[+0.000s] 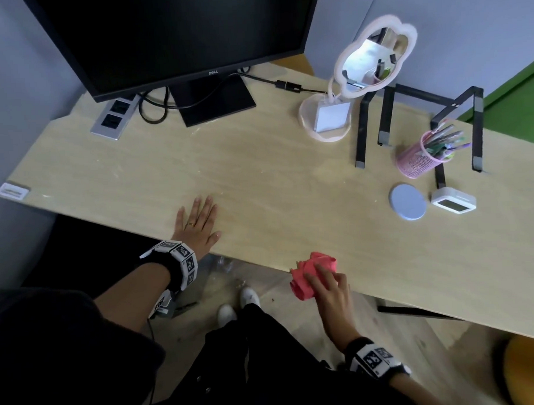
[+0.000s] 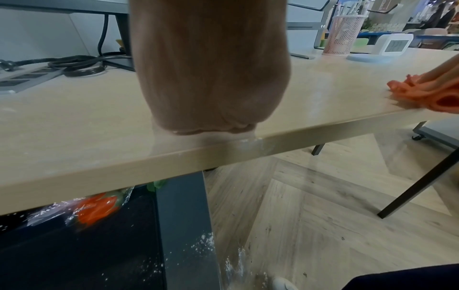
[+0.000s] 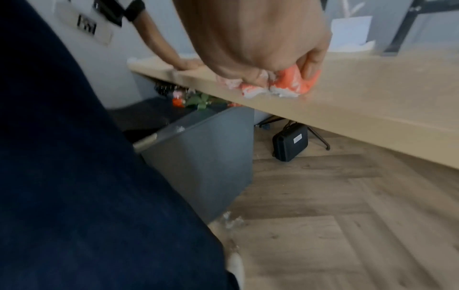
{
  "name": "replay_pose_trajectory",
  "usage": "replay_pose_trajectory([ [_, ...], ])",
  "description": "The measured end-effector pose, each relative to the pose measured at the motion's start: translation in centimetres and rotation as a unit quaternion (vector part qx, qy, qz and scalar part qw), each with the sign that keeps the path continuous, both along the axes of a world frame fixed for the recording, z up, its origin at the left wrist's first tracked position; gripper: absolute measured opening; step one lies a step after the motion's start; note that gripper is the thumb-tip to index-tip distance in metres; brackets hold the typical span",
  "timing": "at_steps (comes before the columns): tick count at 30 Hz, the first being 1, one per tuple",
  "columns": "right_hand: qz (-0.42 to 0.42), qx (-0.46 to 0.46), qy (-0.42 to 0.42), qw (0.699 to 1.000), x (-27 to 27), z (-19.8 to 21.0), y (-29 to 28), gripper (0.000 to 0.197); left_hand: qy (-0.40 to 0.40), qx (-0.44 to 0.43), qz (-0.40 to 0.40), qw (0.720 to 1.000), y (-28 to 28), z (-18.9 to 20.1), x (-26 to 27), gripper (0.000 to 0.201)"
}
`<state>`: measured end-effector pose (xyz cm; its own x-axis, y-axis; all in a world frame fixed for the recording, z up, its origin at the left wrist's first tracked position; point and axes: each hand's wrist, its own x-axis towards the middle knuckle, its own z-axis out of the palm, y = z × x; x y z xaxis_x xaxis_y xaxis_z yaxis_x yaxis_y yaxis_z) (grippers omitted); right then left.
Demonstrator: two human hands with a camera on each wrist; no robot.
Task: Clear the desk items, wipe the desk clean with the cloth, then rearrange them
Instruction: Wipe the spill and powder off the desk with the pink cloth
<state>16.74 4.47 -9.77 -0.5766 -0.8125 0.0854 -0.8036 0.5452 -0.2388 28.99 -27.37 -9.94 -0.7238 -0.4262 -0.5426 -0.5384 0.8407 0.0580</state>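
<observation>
Because the right hand [image 1: 326,288] clutches the crumpled red cloth [image 1: 312,275] at the light wooden surface's [image 1: 258,172] near edge, while the left hand [image 1: 197,226] lies flat, a careless stroke may drag dust onto the floor.

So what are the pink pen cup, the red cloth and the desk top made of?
The pen cup looks like pink-coated wire mesh: light shows through its fine grid. The cloth seems soft fabric, bunched in folds under the right hand. The desk top shows pale matte wood grain, possibly laminate.

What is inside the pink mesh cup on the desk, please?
The cup holds a bundle of pens, tips leaning right. Its mesh wall hides their lower ends and the bottom.
</observation>
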Motion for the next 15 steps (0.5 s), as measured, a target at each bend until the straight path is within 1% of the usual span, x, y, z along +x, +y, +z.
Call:
replay_pose_trajectory([
  [2,-0.059,-0.012,-0.062,0.996,1.4,0.4,-1.2,0.046,0.003,-0.004,-0.001,1.000,0.1,0.0,0.0,0.064],
  [3,-0.077,-0.030,-0.105,0.991,1.7,1.1,-1.8,0.045,0.007,-0.005,-0.001,1.000,0.1,0.0,0.0,0.064],
  [4,-0.098,-0.058,-0.158,0.981,1.5,1.7,-2.3,0.041,0.010,-0.005,0.000,1.000,0.0,-0.1,0.1,0.064],
  [5,-0.132,-0.106,-0.220,0.961,1.1,2.5,-2.8,0.035,0.015,-0.003,0.000,1.000,0.0,-0.2,0.2,0.064],
  [6,-0.173,-0.162,-0.297,0.925,0.4,3.1,-3.3,0.028,0.024,-0.006,-0.004,1.000,0.0,-0.2,0.4,0.064],
  [7,-0.212,-0.213,-0.387,0.872,-0.5,3.8,-3.9,0.024,0.035,-0.013,-0.011,0.999,0.0,-0.2,0.5,0.065],
  [8,-0.234,-0.254,-0.482,0.805,-1.4,4.7,-4.6,0.027,0.043,-0.019,-0.017,0.999,-0.1,-0.3,0.6,0.066],
  [10,-0.243,-0.302,-0.641,0.663,-3.3,5.9,-5.7,0.045,0.048,-0.024,-0.021,0.998,-0.4,-0.6,0.8,0.068],
  [11,-0.246,-0.310,-0.691,0.604,-4.3,6.3,-6.3,0.047,0.055,-0.027,-0.020,0.998,-0.6,-0.8,0.9,0.070],
  [12,-0.247,-0.311,-0.729,0.558,-5.2,6.5,-6.8,0.044,0.068,-0.030,-0.018,0.997,-0.8,-1.0,1.0,0.073],
  [13,-0.247,-0.304,-0.751,0.532,-6.0,6.4,-7.4,0.040,0.087,-0.030,-0.010,0.996,-1.0,-1.2,1.2,0.074],
  [14,-0.247,-0.286,-0.758,0.532,-6.7,6.2,-7.8,0.038,0.113,-0.031,0.001,0.993,-1.2,-1.5,1.4,0.074],
  [15,-0.253,-0.260,-0.744,0.561,-7.4,5.8,-8.3,0.036,0.136,-0.041,0.009,0.990,-1.4,-1.5,1.6,0.074],
])
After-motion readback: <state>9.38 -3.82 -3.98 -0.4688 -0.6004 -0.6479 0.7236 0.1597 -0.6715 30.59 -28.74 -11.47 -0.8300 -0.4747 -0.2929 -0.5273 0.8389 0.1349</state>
